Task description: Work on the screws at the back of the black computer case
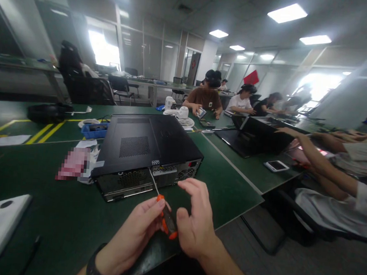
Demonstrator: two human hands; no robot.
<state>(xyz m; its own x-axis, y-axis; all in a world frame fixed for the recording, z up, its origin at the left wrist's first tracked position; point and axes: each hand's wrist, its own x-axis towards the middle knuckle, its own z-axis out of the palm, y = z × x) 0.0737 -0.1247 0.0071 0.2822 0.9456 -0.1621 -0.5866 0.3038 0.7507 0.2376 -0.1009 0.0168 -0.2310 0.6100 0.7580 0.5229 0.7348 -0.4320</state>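
A black computer case (136,141) lies flat on the green table, its rear panel with vents and ports facing me. My left hand (144,220) is closed around the front of an orange and dark screwdriver (169,221). The screwdriver's thin shaft points up and away, its tip at the upper edge of the rear panel; the exact contact is too small to tell. My right hand (195,217) is just right of the handle, thumb and fingers apart, holding nothing.
Left of the case are a blue tray (94,131), a pink packet (73,162) and a white device (2,226). White fans (183,116) stand behind it. A phone (276,165) lies at right, near a co-worker's arm. The table edge runs close on the right.
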